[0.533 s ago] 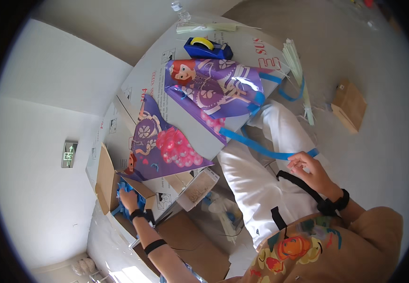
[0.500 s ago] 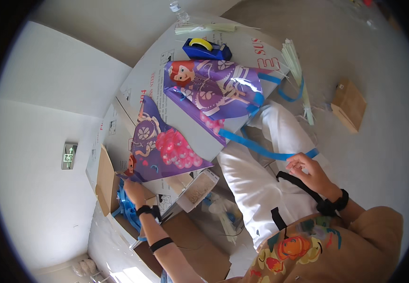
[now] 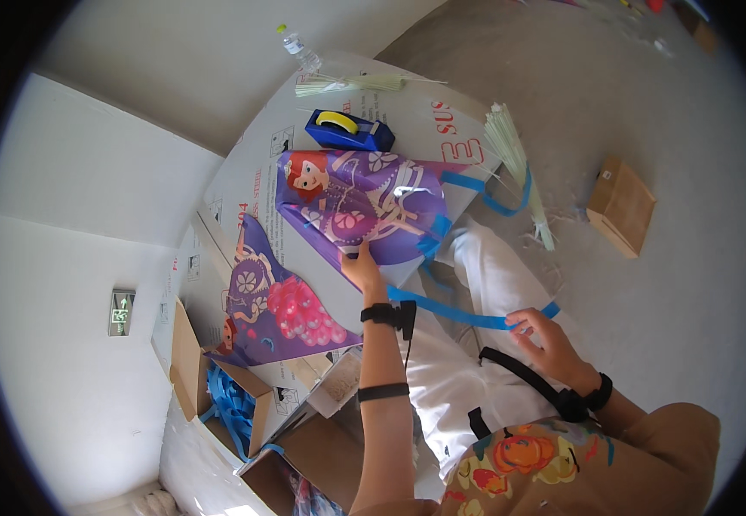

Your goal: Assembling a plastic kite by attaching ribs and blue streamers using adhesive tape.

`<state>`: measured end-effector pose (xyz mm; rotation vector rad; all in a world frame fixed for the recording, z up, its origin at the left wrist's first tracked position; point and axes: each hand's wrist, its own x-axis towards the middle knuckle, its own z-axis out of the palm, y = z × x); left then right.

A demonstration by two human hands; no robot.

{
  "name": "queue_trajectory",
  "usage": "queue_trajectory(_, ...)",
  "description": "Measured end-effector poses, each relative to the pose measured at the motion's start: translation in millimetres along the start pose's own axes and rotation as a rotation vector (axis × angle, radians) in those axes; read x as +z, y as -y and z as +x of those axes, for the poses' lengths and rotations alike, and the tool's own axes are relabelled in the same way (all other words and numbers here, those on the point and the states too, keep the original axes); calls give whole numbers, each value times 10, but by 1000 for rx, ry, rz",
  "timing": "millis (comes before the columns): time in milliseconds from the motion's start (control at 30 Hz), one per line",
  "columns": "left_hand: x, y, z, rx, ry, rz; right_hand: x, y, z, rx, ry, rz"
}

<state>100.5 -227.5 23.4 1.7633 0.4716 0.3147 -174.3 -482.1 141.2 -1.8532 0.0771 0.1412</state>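
Note:
A purple kite printed with a red-haired cartoon figure lies on the grey board, blue strips at its right side. My left hand is closed at its near edge, thumb on top, other fingers partly hidden. A blue ribbon runs from below the kite across my white trousers to my right hand, whose curled fingers pinch it near its free end. Left of my left hand, a second purple kite piece with pink balloon prints lies flat.
Behind the kite stand a blue tape dispenser and a clear bottle. Pale stick bundles lie at the board's edges. An open carton holds blue ribbons. A brown box sits on the floor at right.
My left hand has left the ribbon carton and moved right to the near edge of the kite. My right hand stays at the ribbon. The whole view has shifted slightly.

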Motion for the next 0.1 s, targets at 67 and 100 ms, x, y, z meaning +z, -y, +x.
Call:
queue_trajectory(67, -29, -178, -206, 23, 114, -137, -112, -47, 63, 26, -117, 22)
queue_trajectory(100, -128, -232, -269, 49, 203, -272, -156, -51, 114, 29, -155, 12)
